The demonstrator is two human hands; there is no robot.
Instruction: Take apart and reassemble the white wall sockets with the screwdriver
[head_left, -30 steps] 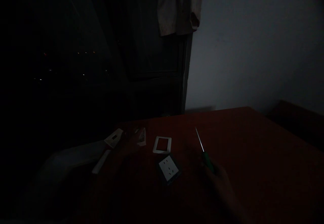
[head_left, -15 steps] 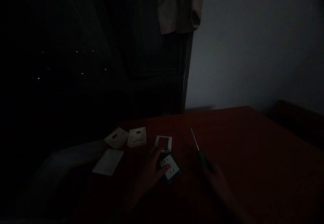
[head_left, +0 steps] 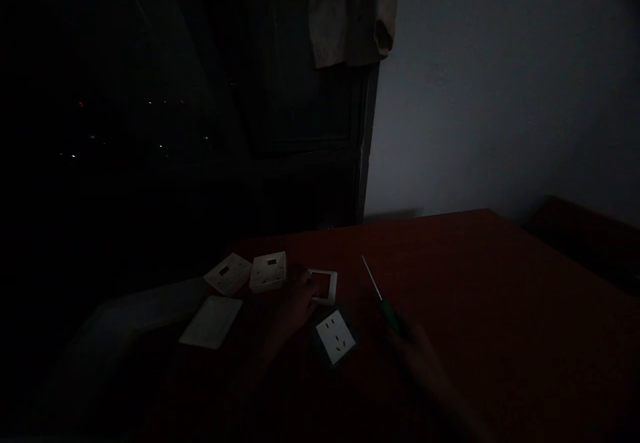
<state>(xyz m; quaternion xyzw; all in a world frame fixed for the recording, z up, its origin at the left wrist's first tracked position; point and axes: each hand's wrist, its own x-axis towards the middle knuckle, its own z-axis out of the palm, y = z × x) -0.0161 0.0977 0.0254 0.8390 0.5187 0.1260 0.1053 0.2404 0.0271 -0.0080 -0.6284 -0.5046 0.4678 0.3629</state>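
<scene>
The scene is very dark. My right hand point(head_left: 417, 356) is wrapped round the green handle of a screwdriver point(head_left: 381, 299), whose thin metal shaft points up and left over the red table point(head_left: 475, 283). My left hand point(head_left: 293, 309) reaches to the white square frame point(head_left: 323, 285), fingertips on its left edge; the fingers' pose is hard to make out. A white socket face in a dark base point(head_left: 335, 337) lies just below the frame, between my two hands.
Two white plates point(head_left: 229, 273) point(head_left: 269, 271) and a flat white cover point(head_left: 211, 321) lie left of the frame. A pale sheet point(head_left: 135, 309) hangs over the table's left edge. A garment point(head_left: 350, 13) hangs by a dark door; a pale wall stands behind.
My left hand came in from the left, rested on the socket face, then moved up to the white frame. The screwdriver drifted left with my right hand.
</scene>
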